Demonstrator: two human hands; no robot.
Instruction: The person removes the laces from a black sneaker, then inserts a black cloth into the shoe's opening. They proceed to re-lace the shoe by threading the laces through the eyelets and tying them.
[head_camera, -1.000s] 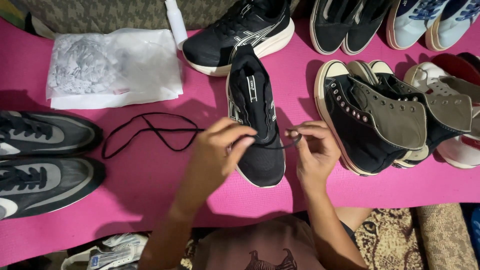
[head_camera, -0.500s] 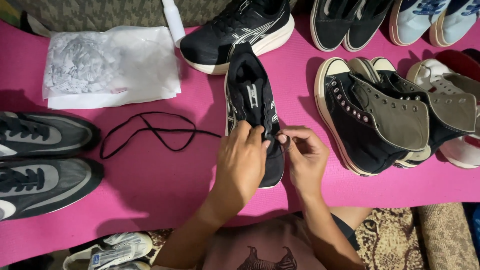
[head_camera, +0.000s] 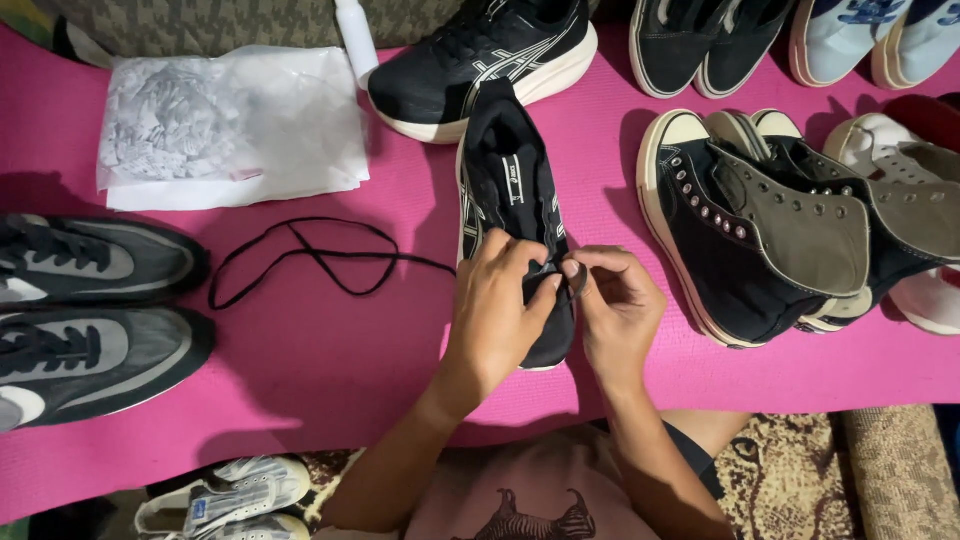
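Pink mat (head_camera: 330, 370) as surface, shoes all round. Left hand (head_camera: 497, 305) and right hand (head_camera: 615, 305) meet over the toe end of a black running shoe (head_camera: 510, 190), fingertips pinched on a black lace (head_camera: 300, 260); exact grip hidden by fingers. Lace trails left in loose loops: thin, limp, light, best held near its tip. Shoe soft-topped, light. Black high-top (head_camera: 740, 230) just right. Eyelets obscured.

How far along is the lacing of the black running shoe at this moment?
Early. Done: the black lace is on at the toe end of the black shoe. In hand: left hand and right hand pinch it over the lowest eyelets. Left: the upper eyelets look unlaced, and most of the lace lies loose on the pink mat.
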